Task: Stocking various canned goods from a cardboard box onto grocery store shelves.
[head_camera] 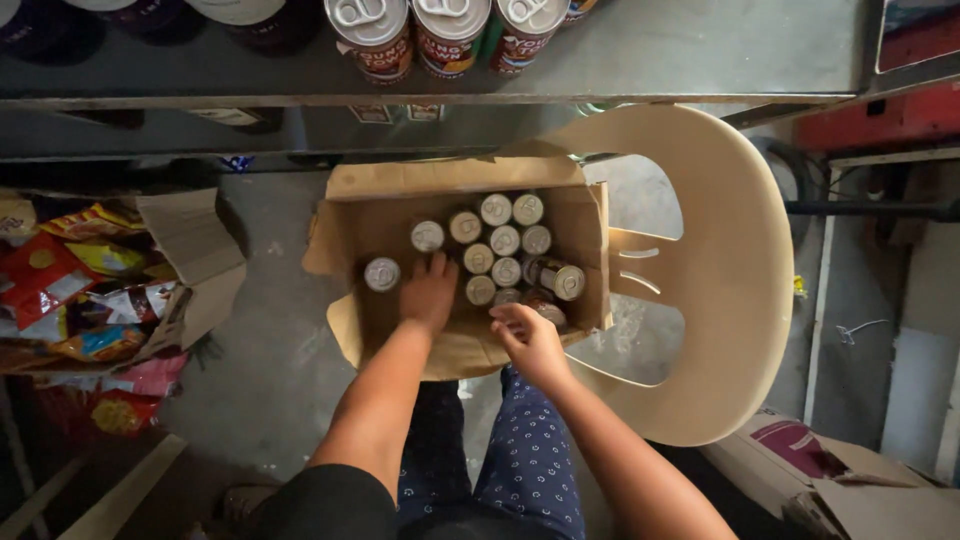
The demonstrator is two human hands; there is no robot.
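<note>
Cardboard box [345, 225] sat on beige plastic chair [725, 270], flaps open, approx. a dozen upright cans [505, 241] inside w/ one tipped on its side. Chair stood on grey concrete floor [265, 330]. Also on floor: 2nd box of snack packets [70, 290] at left, another carton [860, 490] bottom right. Shelf [650, 50] above carried more cans.

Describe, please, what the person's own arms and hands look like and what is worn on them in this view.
Both forearms are bare from elbow to wrist: no gloves, watch or bracelets show on the left hand or the right hand. A dark short sleeve covers the left upper arm. No rings can be made out. Below the arms, navy trousers with small white dots show.
</note>
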